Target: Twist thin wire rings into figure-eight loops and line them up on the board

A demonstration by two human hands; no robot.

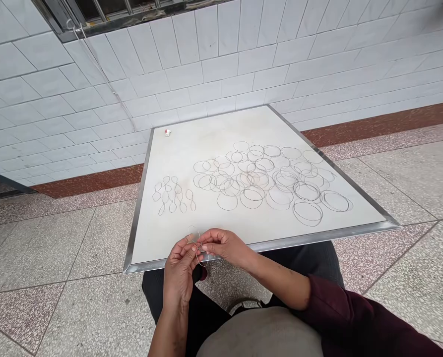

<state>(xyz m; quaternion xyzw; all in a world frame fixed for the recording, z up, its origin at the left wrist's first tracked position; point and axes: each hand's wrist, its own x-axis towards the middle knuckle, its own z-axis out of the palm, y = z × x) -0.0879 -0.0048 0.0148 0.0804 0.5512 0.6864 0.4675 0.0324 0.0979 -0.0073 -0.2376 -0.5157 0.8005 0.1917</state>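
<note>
Over the near edge of the table, my left hand [182, 263] and my right hand [224, 244] meet at the middle of a thin wire loop [193, 229]. The loop is pinched into a figure eight, with one lobe above my fingers and the other below. Both hands are closed on it, thumbs against fingertips. Beyond my left hand lie several twisted figure-eight wires [177, 189] in a loose group. To the right spread many round wire rings [308, 213], many of them overlapping. My fingers hide the exact crossing of the held wire.
The white tabletop [191, 134] has a metal edge [281, 241]. A small white and red object [167, 132] sits in its far left corner. Behind the table stands a white tiled wall [221, 64], with a cord [109, 84] hanging from a barred window [113, 10].
</note>
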